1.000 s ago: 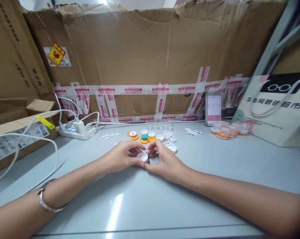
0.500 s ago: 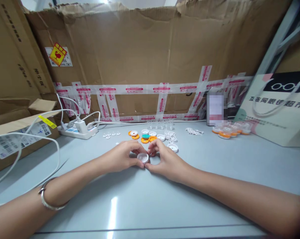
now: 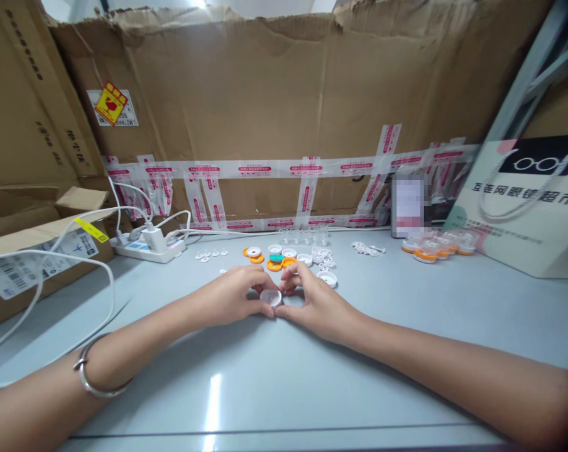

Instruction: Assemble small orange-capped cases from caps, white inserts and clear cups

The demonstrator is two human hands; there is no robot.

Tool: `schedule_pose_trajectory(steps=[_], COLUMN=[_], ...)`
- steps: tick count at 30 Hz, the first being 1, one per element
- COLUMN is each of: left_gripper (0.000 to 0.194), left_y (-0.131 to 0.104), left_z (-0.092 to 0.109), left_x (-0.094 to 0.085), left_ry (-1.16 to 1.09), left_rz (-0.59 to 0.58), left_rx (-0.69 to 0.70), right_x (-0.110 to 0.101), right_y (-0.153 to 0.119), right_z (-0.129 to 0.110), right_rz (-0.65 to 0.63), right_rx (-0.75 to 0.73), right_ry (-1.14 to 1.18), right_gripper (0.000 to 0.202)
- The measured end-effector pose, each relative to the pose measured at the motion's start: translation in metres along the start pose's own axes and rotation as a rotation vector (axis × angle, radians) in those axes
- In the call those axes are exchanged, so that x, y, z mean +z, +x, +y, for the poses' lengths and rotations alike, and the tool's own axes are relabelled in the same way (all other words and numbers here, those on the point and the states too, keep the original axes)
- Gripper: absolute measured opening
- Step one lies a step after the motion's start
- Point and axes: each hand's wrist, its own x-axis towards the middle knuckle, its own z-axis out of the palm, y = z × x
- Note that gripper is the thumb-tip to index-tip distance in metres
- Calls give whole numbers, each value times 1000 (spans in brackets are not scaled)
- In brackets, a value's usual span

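A small white round cap (image 3: pixel 271 299), shallow like a dish, is between my two hands just above or on the table. My left hand (image 3: pixel 239 292) grips its left side, thumb in front and fingers behind. From the right, my right hand (image 3: pixel 315 300) pinches the rim with thumb and fingertips, its fingers curled. Beyond my hands lie orange round pieces (image 3: pixel 274 266), a teal piece (image 3: pixel 276 257) and white round caps (image 3: pixel 305 259). Another white cap (image 3: pixel 328 279) rests just past my right hand.
Clear plastic cups (image 3: pixel 305 236) stand at the back, near small white parts (image 3: pixel 366 249). White pegs (image 3: pixel 212 253) lie left. Orange-based clear pieces (image 3: pixel 425 254) sit right, by a phone (image 3: pixel 409 207) and paper bag (image 3: pixel 524 207). A power strip (image 3: pixel 147 250) and cables are left.
Both hands stay almost where they were around the white cap. The cap looks very slightly tipped compared with before; nothing else has visibly moved.
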Motion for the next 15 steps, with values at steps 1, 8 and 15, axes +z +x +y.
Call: schedule_pose_trajectory(steps=[1,8,15], left_gripper=[16,17,24], left_y=[0,-1,-2], left_z=[0,-3,0], left_x=[0,-2,-2], left_ry=[-8,-3,77], left_rz=[-6,-32,-3], left_rx=[21,64,27], right_x=[0,-1,-1], right_y=[0,0,0], right_z=[1,2,1], right_rz=[-2,-16,-24], right_rx=[-2,-31,-40], right_ry=[-9,-45,-14], right_gripper=[40,37,36])
